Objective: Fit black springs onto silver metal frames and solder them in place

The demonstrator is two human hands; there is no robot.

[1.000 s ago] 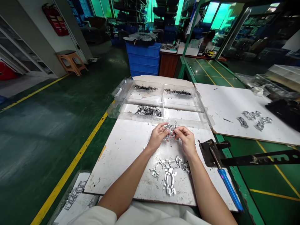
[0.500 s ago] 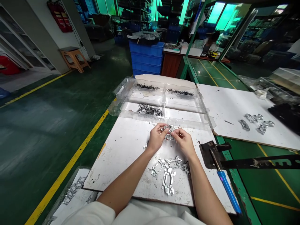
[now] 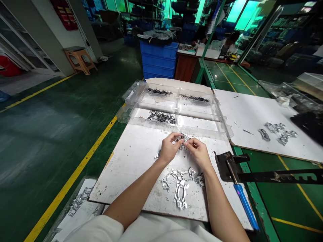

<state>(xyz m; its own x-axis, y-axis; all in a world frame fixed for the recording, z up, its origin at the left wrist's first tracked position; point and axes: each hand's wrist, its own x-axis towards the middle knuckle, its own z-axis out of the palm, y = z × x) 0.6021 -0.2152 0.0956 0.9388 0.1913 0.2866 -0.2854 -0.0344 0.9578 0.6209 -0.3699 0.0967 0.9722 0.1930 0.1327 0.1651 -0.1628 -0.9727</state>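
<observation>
- Left hand: fingers clamped on silver part.
- Right hand: fingers together at its edge; we can't tell on what.
- Loose castings lie on table.

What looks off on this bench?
Dark specks litter the white board, like debris. Its left edge has a brown patch, where the surface looks worn. A thin dark sliver lies outside the clear tray, on the right-hand board.
</observation>
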